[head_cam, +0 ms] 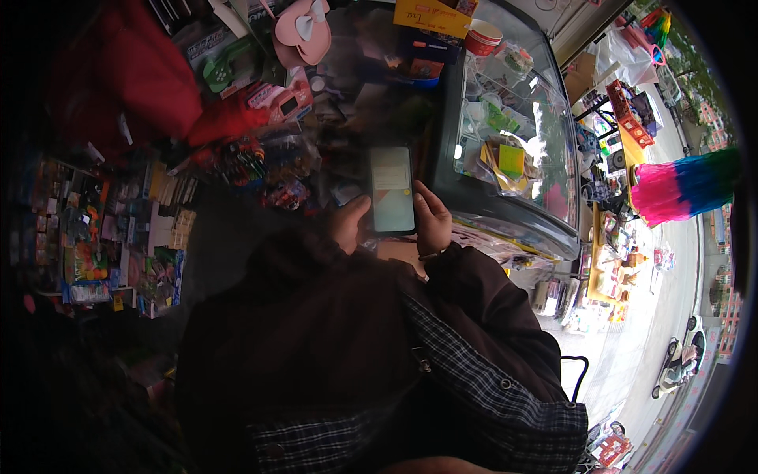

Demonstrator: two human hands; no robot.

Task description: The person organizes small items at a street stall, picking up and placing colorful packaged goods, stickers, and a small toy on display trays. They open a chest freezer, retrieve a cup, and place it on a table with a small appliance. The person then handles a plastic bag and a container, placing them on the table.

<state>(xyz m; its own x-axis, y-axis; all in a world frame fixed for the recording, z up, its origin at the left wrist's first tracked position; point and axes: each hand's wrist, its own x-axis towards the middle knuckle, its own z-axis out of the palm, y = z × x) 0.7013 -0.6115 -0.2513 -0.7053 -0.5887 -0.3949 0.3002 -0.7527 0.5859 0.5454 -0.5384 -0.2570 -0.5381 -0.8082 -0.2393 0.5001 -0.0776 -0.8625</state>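
A smartphone (392, 191) with its screen lit is held upright between my two hands, in front of my chest. My left hand (350, 224) grips its left edge, the thumb lying along the side. On the opposite edge is my right hand (433, 218), fingers behind and beside the phone. Both hands come out of dark jacket sleeves. The screen shows a pale panel and a small yellow spot, too small to make out further. Just below the phone lies a piece of brown cardboard (400, 251).
A glass-topped display case (503, 204) stands close at the right, with a red paper bowl stack (483, 38) on it. Packaged toys and a red cloth (148, 77) fill the upper left. Shelves of small goods (89, 237) stand left. Beyond the case is a bright street.
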